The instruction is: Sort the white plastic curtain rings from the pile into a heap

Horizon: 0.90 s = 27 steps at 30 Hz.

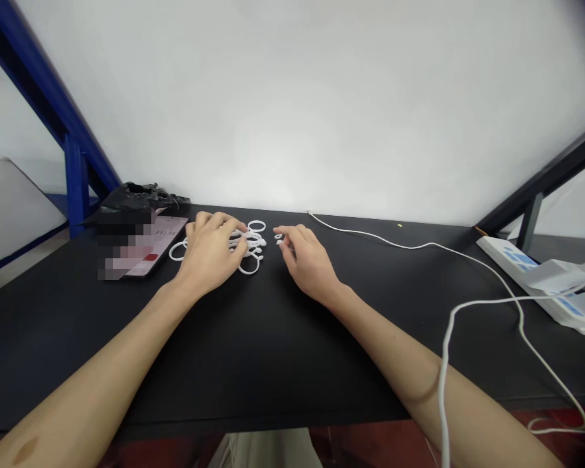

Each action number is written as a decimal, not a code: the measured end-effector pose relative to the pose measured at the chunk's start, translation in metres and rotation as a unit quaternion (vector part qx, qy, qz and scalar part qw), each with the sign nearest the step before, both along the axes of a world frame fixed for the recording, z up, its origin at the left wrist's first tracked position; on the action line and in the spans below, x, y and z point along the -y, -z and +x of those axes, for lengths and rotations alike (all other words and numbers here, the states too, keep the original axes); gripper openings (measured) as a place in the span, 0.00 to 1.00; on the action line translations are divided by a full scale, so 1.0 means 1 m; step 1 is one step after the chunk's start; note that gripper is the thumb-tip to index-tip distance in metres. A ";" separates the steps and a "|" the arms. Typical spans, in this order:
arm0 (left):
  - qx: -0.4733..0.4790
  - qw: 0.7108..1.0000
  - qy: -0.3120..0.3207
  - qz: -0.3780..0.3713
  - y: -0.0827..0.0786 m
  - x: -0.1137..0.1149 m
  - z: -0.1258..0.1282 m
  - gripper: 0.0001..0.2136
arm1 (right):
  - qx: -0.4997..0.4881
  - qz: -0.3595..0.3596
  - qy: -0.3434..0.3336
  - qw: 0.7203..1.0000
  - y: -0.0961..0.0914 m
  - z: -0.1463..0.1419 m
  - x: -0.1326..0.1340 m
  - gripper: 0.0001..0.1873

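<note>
My left hand (pixel 212 248) lies over a bunch of thin white loops (pixel 249 266), its fingers bent and its thumb and index finger around part of the bunch. Small rounded white ends stick out on the right side of the bunch, and the palm covers much of the rest. A single white ring (pixel 257 226) shows just beyond the fingertips. To the right, my right hand (pixel 306 257) has its thumb and index finger curled around a small white piece (pixel 279 237). What kind of thing this piece is cannot be made out.
Left of the loops lies a phone (pixel 168 235), partly blurred, with a crumpled black plastic bag (pixel 136 195) behind it. A white cable (pixel 394 242) crosses the black table (pixel 273 364) to the right and hangs over my right forearm. A white power strip (pixel 531 276) lies at the right.
</note>
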State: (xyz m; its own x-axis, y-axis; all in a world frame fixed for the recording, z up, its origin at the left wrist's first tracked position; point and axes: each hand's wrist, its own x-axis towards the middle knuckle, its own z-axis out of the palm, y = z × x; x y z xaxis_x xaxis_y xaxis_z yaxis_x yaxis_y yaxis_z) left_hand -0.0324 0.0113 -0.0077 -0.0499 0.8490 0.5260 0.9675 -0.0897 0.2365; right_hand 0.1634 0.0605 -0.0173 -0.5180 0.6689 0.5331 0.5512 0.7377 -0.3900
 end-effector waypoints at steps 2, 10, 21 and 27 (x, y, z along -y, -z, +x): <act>0.013 0.998 0.053 -0.002 -0.001 0.001 0.004 0.15 | -0.056 -0.006 -0.028 0.998 -0.001 -0.001 0.002 0.16; 0.036 0.980 0.195 -0.033 0.001 0.002 0.012 0.20 | -0.141 -0.028 -0.122 0.982 -0.006 -0.006 0.016 0.08; 0.037 0.974 0.219 -0.048 0.003 0.000 0.012 0.16 | -0.094 -0.002 -0.081 0.992 -0.007 -0.004 0.012 0.06; 0.022 0.974 0.225 -0.015 0.003 -0.001 0.012 0.15 | -0.128 -0.052 -0.065 0.988 -0.009 -0.005 0.011 0.05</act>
